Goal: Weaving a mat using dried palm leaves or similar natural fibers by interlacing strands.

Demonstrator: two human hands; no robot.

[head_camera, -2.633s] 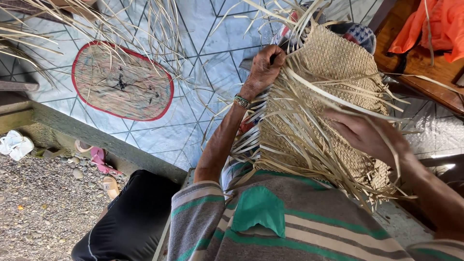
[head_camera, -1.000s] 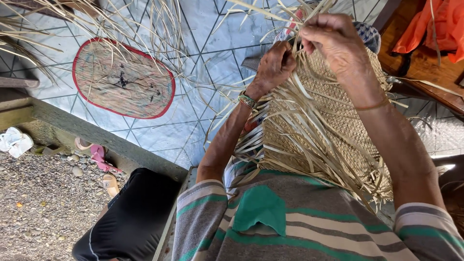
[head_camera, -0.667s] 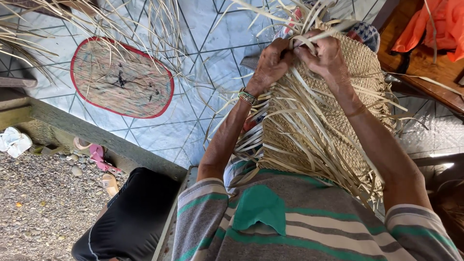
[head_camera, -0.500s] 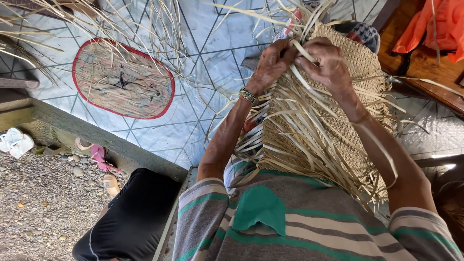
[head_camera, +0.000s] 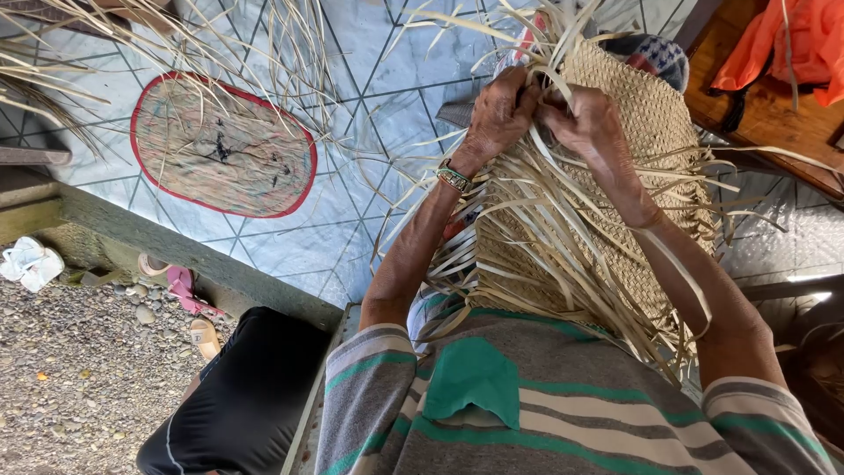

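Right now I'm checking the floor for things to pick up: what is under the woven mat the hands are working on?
Under the woven mat, only patterned floor tiles and a checked cloth peek out at its far edge. Whatever lies beneath its middle is covered.

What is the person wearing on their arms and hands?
Both hands, left hand and right hand, are bare, no gloves. A beaded bracelet circles the left wrist. Short striped sleeves in grey, green and cream cover only the upper arms.

Bright, even daylight; soft shadows at lower right; sharp focus throughout, slight wide-angle bending at frame edges
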